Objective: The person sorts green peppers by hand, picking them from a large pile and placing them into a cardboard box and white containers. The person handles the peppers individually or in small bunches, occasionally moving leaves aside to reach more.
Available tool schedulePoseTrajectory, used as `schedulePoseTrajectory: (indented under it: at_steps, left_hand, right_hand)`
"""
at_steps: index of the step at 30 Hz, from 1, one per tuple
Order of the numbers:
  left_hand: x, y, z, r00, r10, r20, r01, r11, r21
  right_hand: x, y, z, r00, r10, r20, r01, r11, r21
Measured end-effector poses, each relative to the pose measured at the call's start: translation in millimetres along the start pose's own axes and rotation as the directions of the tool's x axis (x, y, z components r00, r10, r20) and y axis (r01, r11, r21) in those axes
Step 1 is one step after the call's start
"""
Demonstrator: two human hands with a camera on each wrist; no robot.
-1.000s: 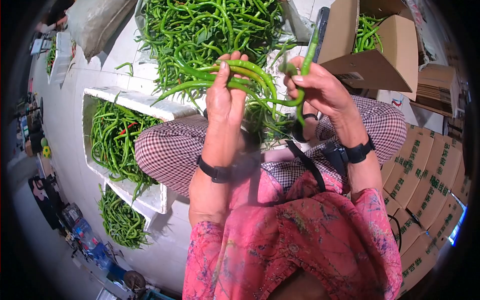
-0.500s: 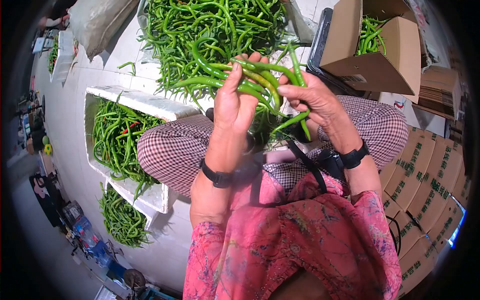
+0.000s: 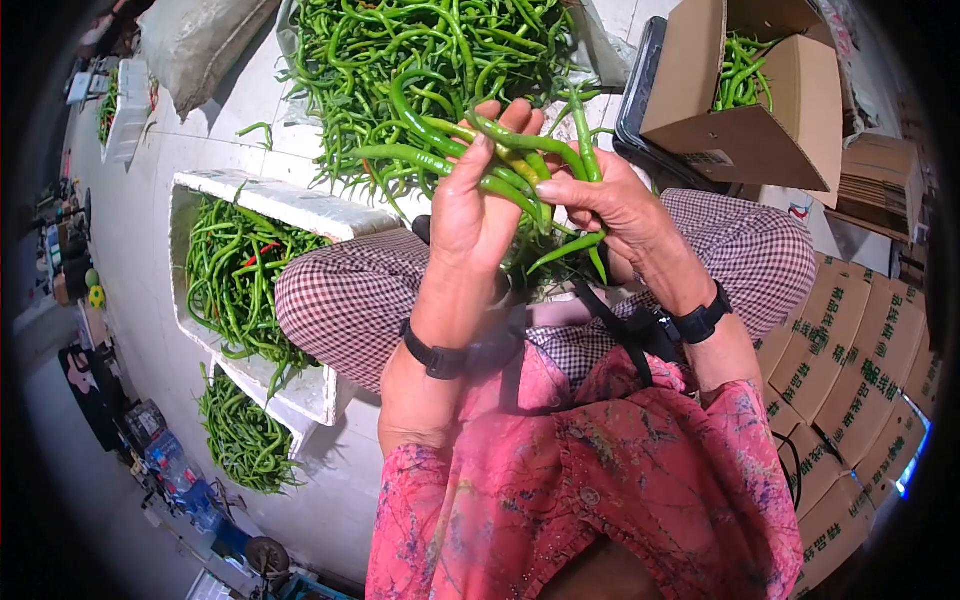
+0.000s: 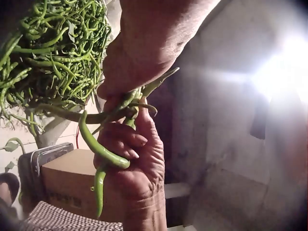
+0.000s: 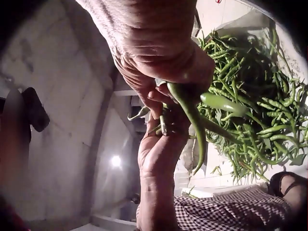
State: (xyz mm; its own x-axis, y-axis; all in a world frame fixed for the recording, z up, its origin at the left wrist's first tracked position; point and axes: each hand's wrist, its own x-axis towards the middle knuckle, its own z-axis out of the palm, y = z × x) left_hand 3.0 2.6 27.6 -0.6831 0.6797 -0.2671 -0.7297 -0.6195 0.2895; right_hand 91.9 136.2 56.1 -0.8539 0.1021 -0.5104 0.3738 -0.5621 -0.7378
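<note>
My left hand (image 3: 465, 215) holds several long green chili peppers (image 3: 400, 153) across its palm, thumb over them. One of the bunch is yellowish. Close beside it, my right hand (image 3: 620, 205) pinches green chili peppers (image 3: 586, 135) between thumb and fingers, and its thumb tip overlaps the left hand's bunch in the head view. In the left wrist view, a curved chili pepper (image 4: 98, 147) crosses the right hand's curled fingers (image 4: 120, 139). From the right wrist, a long chili pepper (image 5: 192, 125) hangs below the right hand, and the left palm (image 5: 161, 156) lies beneath.
A large pile of green chili peppers (image 3: 350, 60) lies ahead on the floor. At left, a white foam box (image 3: 290, 200) holds more peppers (image 3: 215, 275). An open cardboard box (image 3: 745, 150) with peppers stands right, beside a dark tray-like object (image 3: 640, 85). Printed cartons (image 3: 850, 350) lie at right.
The right hand has moved left with its peppers until it meets the left hand's bunch. The left hand has shifted slightly right, and its peppers sit closer together.
</note>
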Motion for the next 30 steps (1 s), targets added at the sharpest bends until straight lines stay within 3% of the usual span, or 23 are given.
schedulePoseTrajectory:
  at_steps: [3, 6, 13, 16, 24, 26, 30]
  left_hand:
    - [-1.5, -2.5, 0.5, 1.0, 0.006, -0.01, -0.006, 0.998, 0.059]
    - [-2.2, -3.0, 0.0, 0.999, -0.028, -0.018, 0.028, 0.999, 0.022]
    - [-1.5, -3.7, -1.6, 0.997, -0.076, 0.022, 0.076, 0.997, -0.014]
    - [-2.7, -4.4, 9.1, 1.0, -0.012, 0.004, 0.012, 1.0, -0.004]
    - [-3.6, -0.2, 9.4, 0.997, 0.05, 0.059, -0.058, 0.988, 0.145]
    - [-5.6, 4.1, 14.2, 0.987, 0.159, 0.028, -0.16, 0.95, 0.268]
    - [-12.5, 25.1, 28.8, 0.972, 0.233, -0.03, -0.213, 0.929, 0.303]
  right_hand:
    - [-0.7, 1.4, 1.8, 1.0, -0.001, 0.005, 0.001, 0.996, -0.087]
    - [-0.3, 2.0, 0.8, 0.997, 0.012, 0.071, -0.017, 0.997, 0.069]
    - [2.5, 2.7, -4.2, 0.984, 0.042, 0.173, -0.082, 0.97, 0.227]
    - [5.0, 5.4, -9.6, 0.974, 0.03, 0.224, -0.097, 0.95, 0.295]
    - [4.2, 6.1, -3.6, 0.994, 0.074, 0.075, -0.087, 0.98, 0.18]
    - [2.8, 4.0, 3.4, 0.997, 0.065, 0.05, -0.072, 0.985, 0.158]
    - [2.9, -7.4, 3.5, 0.99, -0.046, -0.13, 0.072, 0.977, 0.203]
